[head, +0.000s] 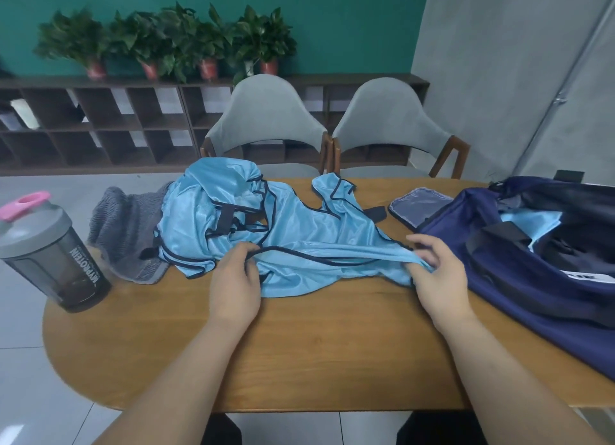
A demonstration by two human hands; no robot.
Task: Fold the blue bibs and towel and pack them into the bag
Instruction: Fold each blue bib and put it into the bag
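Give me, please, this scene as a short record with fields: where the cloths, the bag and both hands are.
left-hand grip: pinches the dark hem of the front bib
right-hand grip: holds the right end of the same bib
blue bibs: unfolded heap on the table
towel: grey, crumpled, left of the heap and touching it
bag: navy, open, at the right; light blue cloth shows inside
bottle: upright, far left
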